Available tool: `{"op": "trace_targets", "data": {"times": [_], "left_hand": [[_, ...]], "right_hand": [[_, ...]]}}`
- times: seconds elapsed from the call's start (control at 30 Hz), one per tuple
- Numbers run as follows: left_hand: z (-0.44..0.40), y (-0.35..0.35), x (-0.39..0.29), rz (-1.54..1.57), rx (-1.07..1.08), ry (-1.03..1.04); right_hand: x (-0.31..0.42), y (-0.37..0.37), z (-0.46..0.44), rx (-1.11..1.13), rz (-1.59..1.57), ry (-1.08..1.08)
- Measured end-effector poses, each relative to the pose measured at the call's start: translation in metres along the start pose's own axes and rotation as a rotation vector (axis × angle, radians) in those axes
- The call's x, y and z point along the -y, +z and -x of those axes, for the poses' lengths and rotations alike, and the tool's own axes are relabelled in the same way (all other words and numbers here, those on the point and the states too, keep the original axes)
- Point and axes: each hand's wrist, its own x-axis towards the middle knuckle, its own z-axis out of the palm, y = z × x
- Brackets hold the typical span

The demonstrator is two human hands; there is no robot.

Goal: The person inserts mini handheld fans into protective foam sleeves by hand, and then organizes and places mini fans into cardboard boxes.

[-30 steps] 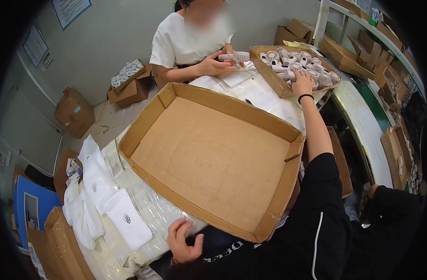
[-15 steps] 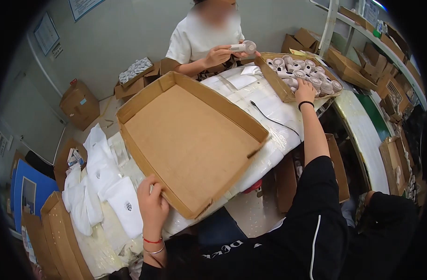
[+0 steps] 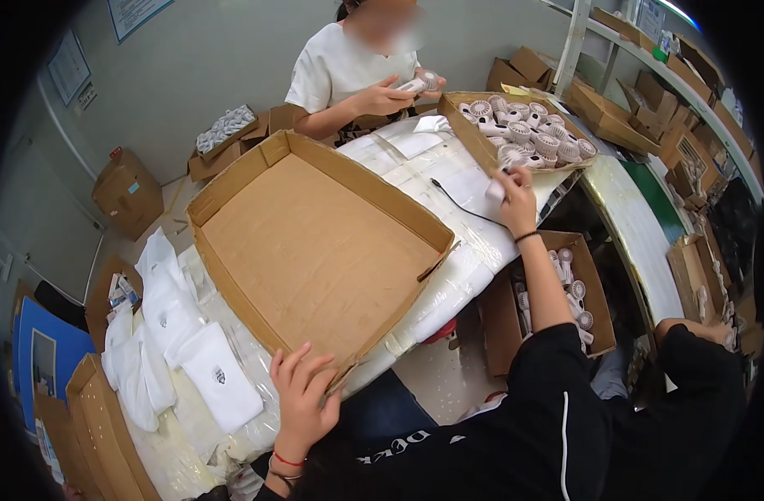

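My right hand (image 3: 518, 200) grips a pale handheld fan (image 3: 497, 189) just outside the near edge of a cardboard tray (image 3: 469, 147). That tray holds several similar handheld fans (image 3: 521, 132). At the near corner of a large shallow cardboard tray (image 3: 315, 242), my left hand (image 3: 305, 399) rests against the rim with its fingers spread. Nothing lies inside the large tray. A black cable (image 3: 465, 206) lies on the white-wrapped table between the two trays.
Across the table a person in white (image 3: 348, 83) holds another fan (image 3: 415, 83). Folded white pouches (image 3: 219, 376) lie at left. A carton of fans (image 3: 595, 284) stands below my right arm. At far right is another person's black sleeve (image 3: 699, 367); shelves (image 3: 649, 58) stand behind.
My right hand has drawn a fan out of the filled tray toward me. My left hand has shifted right along the large tray's rim and spread its fingers. The view has moved slightly.
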Motion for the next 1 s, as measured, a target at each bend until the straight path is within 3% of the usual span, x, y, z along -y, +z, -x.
{"op": "trace_targets", "data": {"times": [0.07,0.1,0.17,0.2,0.23,0.3,0.43,0.53,0.63,0.67,0.7,0.77,0.8,0.83,0.9,1.0], "left_hand": [[0.007,-0.005,0.003,-0.007,-0.01,-0.005],[0.012,-0.006,0.005,-0.003,-0.001,-0.003],[0.021,-0.006,0.01,-0.004,-0.019,0.005],[0.023,-0.006,0.009,-0.001,-0.016,0.011],[0.025,-0.006,0.008,0.004,-0.048,-0.009],[0.029,-0.004,0.008,0.015,-0.078,-0.025],[0.036,0.006,0.008,0.002,-0.177,-0.069],[0.046,0.009,0.012,-0.005,-0.203,-0.061],[0.047,0.008,0.016,-0.013,-0.184,-0.023],[0.048,0.006,0.017,0.012,-0.182,-0.016],[0.049,0.007,0.018,0.01,-0.181,-0.019],[0.049,0.01,0.019,0.037,-0.21,-0.024],[0.05,0.01,0.019,0.037,-0.212,-0.022],[0.05,0.012,0.02,0.032,-0.224,-0.03],[0.05,0.014,0.018,0.031,-0.23,-0.036],[0.049,0.017,0.017,0.015,-0.25,-0.048]], "right_hand": [[0.008,-0.018,0.015,0.284,-0.18,-0.064],[0.005,-0.02,0.019,0.287,-0.177,-0.056],[-0.003,-0.023,0.023,0.228,-0.468,0.07],[-0.003,-0.024,0.024,0.222,-0.514,0.233],[-0.006,-0.02,0.024,0.217,-0.508,0.237],[-0.018,-0.006,0.021,0.215,-0.273,0.622],[0.019,-0.006,-0.003,0.459,-0.12,0.691],[0.026,0.012,0.003,0.377,0.057,0.722],[0.03,0.018,0.008,0.441,-0.101,0.744],[0.035,0.018,0.005,0.555,-0.19,0.757],[0.034,0.022,0.007,0.557,-0.193,0.757],[0.03,0.034,0.011,0.429,-0.296,0.258],[0.033,0.039,0.011,0.259,-0.311,0.08],[0.033,0.041,0.01,0.256,-0.307,0.079],[0.049,0.032,0.004,0.336,-0.783,0.643],[0.043,0.024,0.003,0.356,-0.957,0.748]]}}
